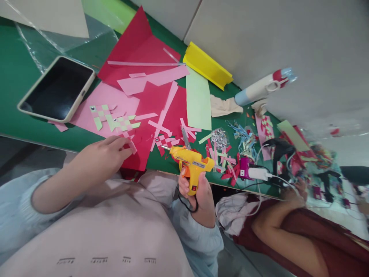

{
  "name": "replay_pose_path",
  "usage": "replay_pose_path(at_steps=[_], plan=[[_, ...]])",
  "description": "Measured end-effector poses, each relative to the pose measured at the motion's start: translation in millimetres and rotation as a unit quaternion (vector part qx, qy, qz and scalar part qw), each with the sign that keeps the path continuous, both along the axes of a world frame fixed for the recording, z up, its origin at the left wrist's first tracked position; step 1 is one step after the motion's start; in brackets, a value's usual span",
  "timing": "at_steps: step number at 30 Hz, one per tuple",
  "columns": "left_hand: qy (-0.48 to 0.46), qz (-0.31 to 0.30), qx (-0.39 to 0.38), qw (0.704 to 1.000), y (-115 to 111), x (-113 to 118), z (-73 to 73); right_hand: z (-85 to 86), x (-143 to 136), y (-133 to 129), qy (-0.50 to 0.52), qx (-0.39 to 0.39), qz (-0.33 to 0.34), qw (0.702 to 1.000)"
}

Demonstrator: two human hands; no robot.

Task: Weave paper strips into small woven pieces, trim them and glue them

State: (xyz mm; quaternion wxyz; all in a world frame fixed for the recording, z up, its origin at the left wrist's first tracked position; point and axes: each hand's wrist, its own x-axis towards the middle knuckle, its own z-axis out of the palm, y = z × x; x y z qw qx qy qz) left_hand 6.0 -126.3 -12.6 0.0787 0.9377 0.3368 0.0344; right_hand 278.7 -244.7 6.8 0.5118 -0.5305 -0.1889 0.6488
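Observation:
My right hand (198, 188) is wrapped round the handle of a yellow hot glue gun (190, 161), its metal nozzle pointing left over the table edge area. An orange trigger shows beside my fingers. On the left, my left hand (111, 154) is closed at its fingertips on a narrow pink paper strip (132, 145), above red paper. Just beyond it lie two woven pink-and-green paper fish, one (102, 114) and another (123, 122), each with a small eye. A red-and-pink woven piece (165, 140) with an eye lies near the nozzle, beside a grey cutter (185, 136).
A phone (57, 90) lies at the left. Paper strips (227, 163), a bag of googly eyes (219, 138), a yellow holder (207, 65) and a bottle (263, 86) stand or lie rightward. A purple power adapter (244, 168) has cables. Another person's arm (276, 215) is at the right.

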Motion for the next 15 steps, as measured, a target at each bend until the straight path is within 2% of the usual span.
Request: replay_pose_path(at_steps=[3,9,15], plan=[[0.037,0.011,-0.007,0.999,1.4,2.9,1.5,5.5,5.3,0.0,-0.007,-0.002,-0.026,1.0],[-0.04,0.049,-0.034,0.997,6.3,-0.6,-6.0,15.2,22.0,-0.5,-0.013,0.031,-0.082,0.996],[-0.054,0.066,-0.017,0.996,12.9,2.4,-8.2,25.6,43.3,3.7,-0.027,0.081,-0.126,0.988]])
